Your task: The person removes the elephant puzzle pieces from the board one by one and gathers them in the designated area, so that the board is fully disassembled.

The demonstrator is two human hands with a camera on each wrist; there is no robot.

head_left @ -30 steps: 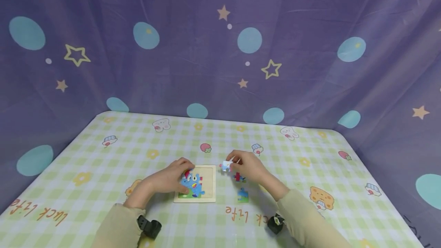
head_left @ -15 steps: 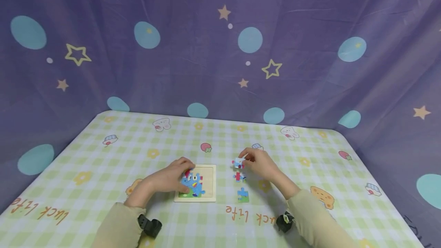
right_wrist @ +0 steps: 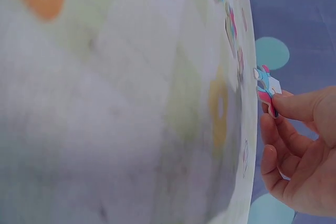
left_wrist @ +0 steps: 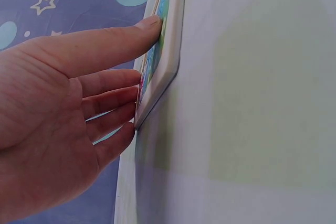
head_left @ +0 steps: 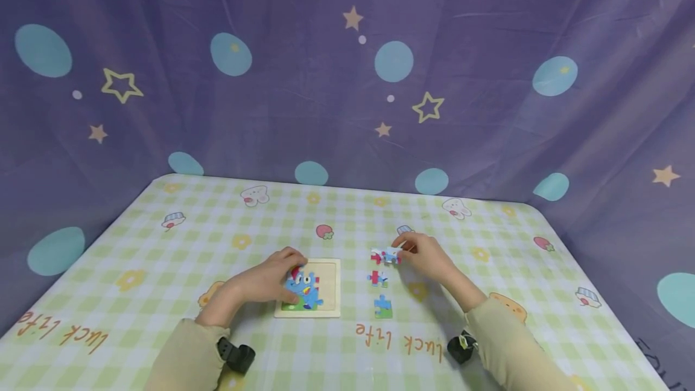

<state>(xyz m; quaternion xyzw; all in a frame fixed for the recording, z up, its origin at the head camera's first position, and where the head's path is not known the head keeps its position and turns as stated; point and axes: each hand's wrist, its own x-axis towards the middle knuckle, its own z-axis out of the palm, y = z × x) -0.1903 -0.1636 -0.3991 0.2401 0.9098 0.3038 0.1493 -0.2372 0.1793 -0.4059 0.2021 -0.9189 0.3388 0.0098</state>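
Hands first, from the head view: the left hand lies flat on the puzzle board, with its straight fingers resting on the blue animal picture. The right hand pinches a small puzzle piece just above the counter. Two more loose pieces, a red one and a blue one, lie on the counter between the board and the right arm.

From the left wrist, the fingers are straight and press the board's edge.

From the right wrist, the fingers are curled and grip the piece by one end.
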